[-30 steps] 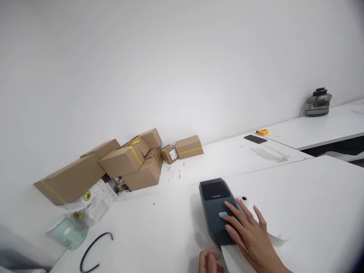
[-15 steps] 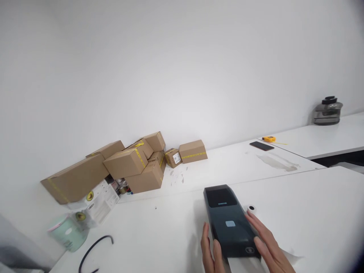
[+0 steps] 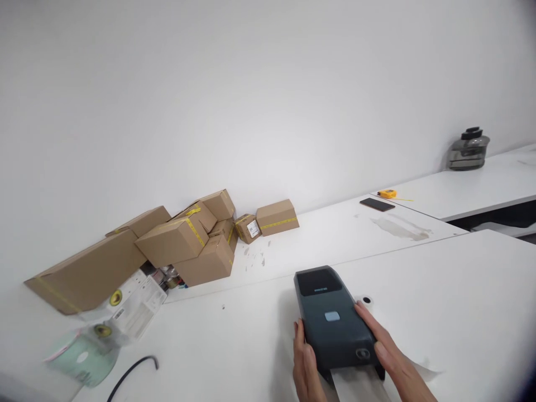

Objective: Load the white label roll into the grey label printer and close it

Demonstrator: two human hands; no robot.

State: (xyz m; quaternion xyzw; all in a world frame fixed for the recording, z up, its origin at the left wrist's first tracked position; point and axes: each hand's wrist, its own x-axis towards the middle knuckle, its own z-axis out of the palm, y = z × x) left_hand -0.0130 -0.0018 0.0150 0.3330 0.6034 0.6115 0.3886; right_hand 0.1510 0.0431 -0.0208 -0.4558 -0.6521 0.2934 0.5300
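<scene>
A dark blue-grey device with a black screen and a pale blue button lies between my hands on the white table. My left hand presses along its left side, fingers close together. Its right side is gripped by my right hand, thumb near the front corner. A white paper strip reaches from under the device's near end toward the bottom of the view. Just past my right fingertips sits a small white roll with a dark core.
Cardboard boxes with yellow tape are piled at the left by the wall. Near them are a mint-green tub, an avocado-print package and a black cable. Farther right lie a phone, a yellow tape measure and a dark clear jug.
The whole view has shifted slightly, with the things on the left moving outward. The device's near end looks a little raised, showing the gap above the strip. Both hands keep hold of it.
</scene>
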